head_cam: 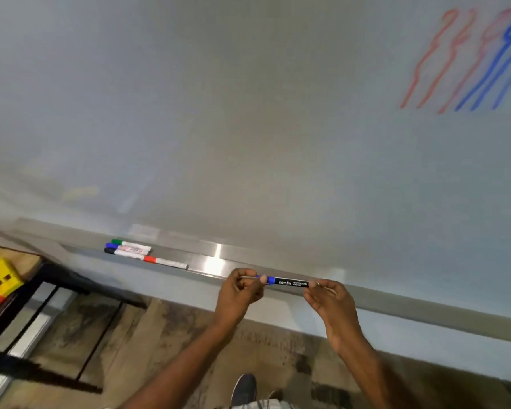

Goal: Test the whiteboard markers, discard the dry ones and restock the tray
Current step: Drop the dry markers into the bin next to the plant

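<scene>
Just in front of the tray (219, 262), both hands pinch a blue Camlin whiteboard marker (289, 282): left hand (242, 290) closed on its cap, right hand (326, 296) on the barrel's tail. It looks light, rigid and smooth, best gripped at the ends.

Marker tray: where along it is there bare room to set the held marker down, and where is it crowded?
The tray is bare from the end of the red-capped marker rightward to the hands. Its far-left stretch, before the green, blue and black markers, also looks bare. Those four crowd the left-middle. Both the left hand and right hand grip the blue-capped marker.
</scene>
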